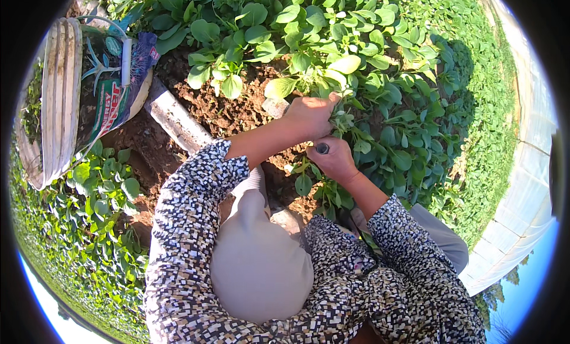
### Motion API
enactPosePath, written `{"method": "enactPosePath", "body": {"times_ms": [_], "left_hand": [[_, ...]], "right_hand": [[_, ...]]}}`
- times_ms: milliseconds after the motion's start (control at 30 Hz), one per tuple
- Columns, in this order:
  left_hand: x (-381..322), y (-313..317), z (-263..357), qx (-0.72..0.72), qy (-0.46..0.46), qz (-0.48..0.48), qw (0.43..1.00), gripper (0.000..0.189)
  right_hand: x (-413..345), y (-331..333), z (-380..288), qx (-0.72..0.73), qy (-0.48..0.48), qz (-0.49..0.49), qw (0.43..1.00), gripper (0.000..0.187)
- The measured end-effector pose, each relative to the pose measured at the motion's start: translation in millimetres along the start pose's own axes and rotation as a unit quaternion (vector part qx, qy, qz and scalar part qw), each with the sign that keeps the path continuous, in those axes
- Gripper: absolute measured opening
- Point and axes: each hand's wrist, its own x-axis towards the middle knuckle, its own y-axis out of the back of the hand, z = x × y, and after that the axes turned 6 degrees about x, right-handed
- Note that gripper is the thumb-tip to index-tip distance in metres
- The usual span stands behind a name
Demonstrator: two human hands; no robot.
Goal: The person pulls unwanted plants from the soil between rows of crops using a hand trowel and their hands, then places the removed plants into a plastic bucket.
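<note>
My left hand (311, 116) is closed around the stems of a small leafy plant (343, 119) at the edge of the green bed. Just below it, my right hand (335, 161) grips a tool handle (322, 148) whose dark round butt end faces up. The tool's working end is hidden among the leaves. Both hands are close together over loose brown soil (231, 108). Broad-leaved green seedlings (254, 32) grow thickly above and to the right of my hands.
A plastic bucket (60, 103) with a printed label and a wire handle stands at the left, greens visible inside it. A pale strip (178, 117) crosses the soil beside it. More leafy plants (102, 206) grow below the bucket. Plastic sheeting (530, 166) curves along the right.
</note>
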Motion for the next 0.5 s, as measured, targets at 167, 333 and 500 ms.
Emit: {"method": "enactPosePath", "body": {"times_ms": [167, 333, 500], "left_hand": [[-22.4, -67.3, -80.9, -0.345, 0.071, 0.327, 0.877, 0.042], [-16.3, -20.2, -128.1, -0.220, 0.295, 0.153, 0.917, 0.054], [38.7, 8.5, -109.1, -0.044, 0.271, -0.003, 0.962, 0.079]], "right_hand": [[-14.5, 1.9, 7.3, 0.042, -0.001, 0.061, 0.997, 0.024], [-34.5, 10.6, 23.8, 0.115, -0.057, 0.090, 0.988, 0.024], [-27.9, 9.8, 19.0, 0.112, -0.079, 0.100, 0.986, 0.024]]}}
